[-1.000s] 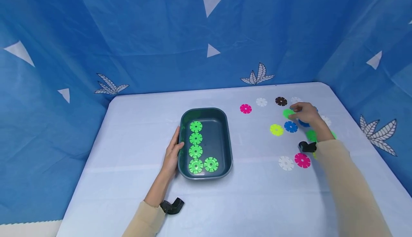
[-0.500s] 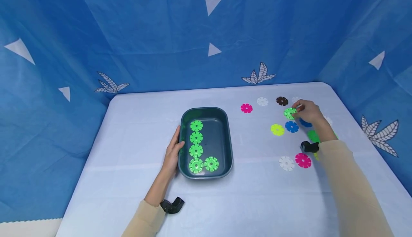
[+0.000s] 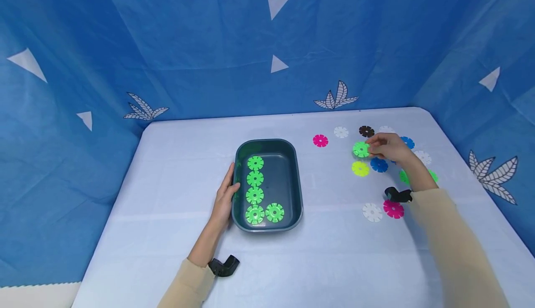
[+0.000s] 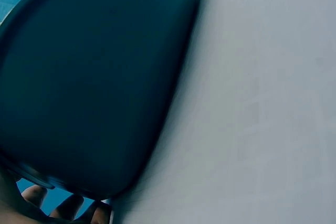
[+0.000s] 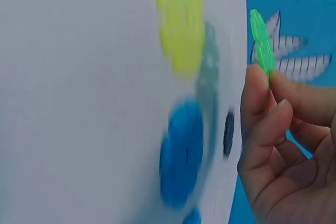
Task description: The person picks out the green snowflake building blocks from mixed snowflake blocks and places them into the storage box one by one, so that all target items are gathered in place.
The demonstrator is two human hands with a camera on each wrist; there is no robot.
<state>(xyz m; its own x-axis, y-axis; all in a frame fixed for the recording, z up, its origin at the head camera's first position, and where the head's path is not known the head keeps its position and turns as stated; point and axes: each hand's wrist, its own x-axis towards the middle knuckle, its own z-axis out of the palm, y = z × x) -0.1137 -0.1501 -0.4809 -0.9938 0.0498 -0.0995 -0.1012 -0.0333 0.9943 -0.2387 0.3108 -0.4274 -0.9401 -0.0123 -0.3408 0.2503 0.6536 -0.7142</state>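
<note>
Between thumb and fingertips, my right hand (image 3: 388,147) pinches a green notched plastic disc (image 3: 361,149), raised over the right side of the table. The right wrist view shows that green disc (image 5: 262,43) edge-on above the tabletop, its shadow falling on the cloth. At the left side of a dark teal tray (image 3: 298,192), my left hand (image 3: 223,199) holds the wall, thumb over the rim and fingers along the outside. Inside the tray, several green discs (image 3: 255,195) form a column along the left, with another green disc (image 3: 274,212) beside the lowest.
Scattered to the right lie a yellow disc (image 3: 360,168), blue disc (image 3: 379,165), brown disc (image 3: 366,131), pink disc (image 3: 320,140), white disc (image 3: 372,212) and others, some partly under the right forearm. A blue curtain (image 3: 209,43) closes off the back of the white-covered table (image 3: 175,173).
My right hand has picked up the green disc from among the others and moved it slightly left. The left hand and tray stay in place.
</note>
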